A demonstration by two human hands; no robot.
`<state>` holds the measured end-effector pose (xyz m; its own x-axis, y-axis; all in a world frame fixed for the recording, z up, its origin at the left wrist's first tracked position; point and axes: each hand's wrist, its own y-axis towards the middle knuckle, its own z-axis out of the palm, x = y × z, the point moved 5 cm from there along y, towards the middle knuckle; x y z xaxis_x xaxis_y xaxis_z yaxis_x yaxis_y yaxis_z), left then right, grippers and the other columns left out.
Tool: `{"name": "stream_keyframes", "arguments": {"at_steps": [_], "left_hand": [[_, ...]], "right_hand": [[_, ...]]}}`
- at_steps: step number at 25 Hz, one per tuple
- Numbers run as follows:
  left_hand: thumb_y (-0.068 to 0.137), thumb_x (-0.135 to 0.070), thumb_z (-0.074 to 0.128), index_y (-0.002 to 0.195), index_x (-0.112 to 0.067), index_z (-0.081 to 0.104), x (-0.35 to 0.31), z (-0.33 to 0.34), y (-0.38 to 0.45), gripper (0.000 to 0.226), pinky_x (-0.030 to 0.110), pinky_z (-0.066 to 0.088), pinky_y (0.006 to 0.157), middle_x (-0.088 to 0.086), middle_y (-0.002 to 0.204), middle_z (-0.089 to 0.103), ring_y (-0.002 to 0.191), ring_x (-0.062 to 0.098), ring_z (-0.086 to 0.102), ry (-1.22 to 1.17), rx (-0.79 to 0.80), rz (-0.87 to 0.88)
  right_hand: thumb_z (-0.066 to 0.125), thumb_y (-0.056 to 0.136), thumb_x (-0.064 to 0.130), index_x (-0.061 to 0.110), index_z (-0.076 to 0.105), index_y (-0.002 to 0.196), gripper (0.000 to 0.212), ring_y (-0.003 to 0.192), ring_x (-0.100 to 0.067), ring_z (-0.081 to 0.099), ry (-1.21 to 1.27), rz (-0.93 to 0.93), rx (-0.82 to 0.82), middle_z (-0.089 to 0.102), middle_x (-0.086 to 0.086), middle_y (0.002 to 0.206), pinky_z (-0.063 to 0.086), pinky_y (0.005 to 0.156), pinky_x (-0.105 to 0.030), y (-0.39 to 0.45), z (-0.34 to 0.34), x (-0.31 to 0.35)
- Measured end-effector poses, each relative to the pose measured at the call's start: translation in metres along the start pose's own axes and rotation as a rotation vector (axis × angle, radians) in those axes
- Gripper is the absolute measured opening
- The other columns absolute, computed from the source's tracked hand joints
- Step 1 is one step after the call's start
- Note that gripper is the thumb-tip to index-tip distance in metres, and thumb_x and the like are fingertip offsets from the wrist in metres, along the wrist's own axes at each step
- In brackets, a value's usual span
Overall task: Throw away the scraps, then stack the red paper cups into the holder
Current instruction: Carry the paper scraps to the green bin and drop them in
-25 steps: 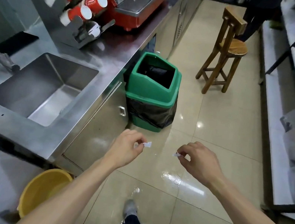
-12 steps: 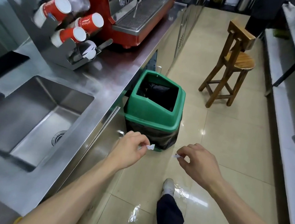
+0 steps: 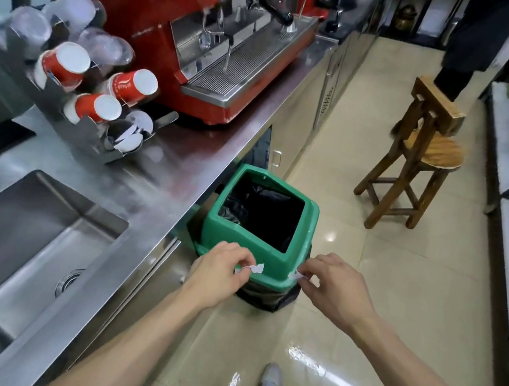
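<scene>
Both hands, left (image 3: pixel 220 269) and right (image 3: pixel 333 287), reach forward with fingertips pinched.

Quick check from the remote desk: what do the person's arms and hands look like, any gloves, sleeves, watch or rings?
Both arms are bare from the bottom edge of the picture to the fingertips. The left hand and the right hand wear no gloves, and no watch, band or ring shows on either wrist or on the fingers that are visible. No sleeve cuff is in view.

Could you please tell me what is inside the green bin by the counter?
The green bin holds a black liner, crumpled along its left side. The opening is dark, so whether any rubbish lies at the bottom cannot be seen.
</scene>
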<state>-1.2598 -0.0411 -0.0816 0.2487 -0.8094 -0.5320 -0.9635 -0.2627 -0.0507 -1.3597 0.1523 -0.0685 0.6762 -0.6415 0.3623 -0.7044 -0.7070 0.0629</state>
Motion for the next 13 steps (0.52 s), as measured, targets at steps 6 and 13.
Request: {"name": "stream_keyframes", "arguments": {"at_steps": [6,13], "left_hand": [[0.089,-0.028,0.060,0.094,-0.033,0.065,0.007,0.006,0.050,0.009,0.036,0.050,0.078,-0.020,0.085,0.057,0.094,0.007,0.051,0.003,0.019,-0.073],[0.091,-0.028,0.056,0.098,-0.031,0.064,0.044,0.010,0.117,0.011,0.036,0.050,0.080,-0.017,0.095,0.061,0.100,0.007,0.050,0.016,0.074,-0.115]], "right_hand": [[0.058,0.092,0.035,0.032,0.068,0.099,0.012,0.093,-0.014,0.058,0.009,-0.041,0.061,0.069,0.014,0.092,0.040,0.064,-0.027,0.054,0.006,-0.028],[0.056,0.094,0.036,0.032,0.067,0.103,0.014,0.094,-0.014,0.058,-0.022,0.007,0.151,0.069,0.013,0.093,0.040,0.064,-0.027,0.122,0.035,-0.053]]}}
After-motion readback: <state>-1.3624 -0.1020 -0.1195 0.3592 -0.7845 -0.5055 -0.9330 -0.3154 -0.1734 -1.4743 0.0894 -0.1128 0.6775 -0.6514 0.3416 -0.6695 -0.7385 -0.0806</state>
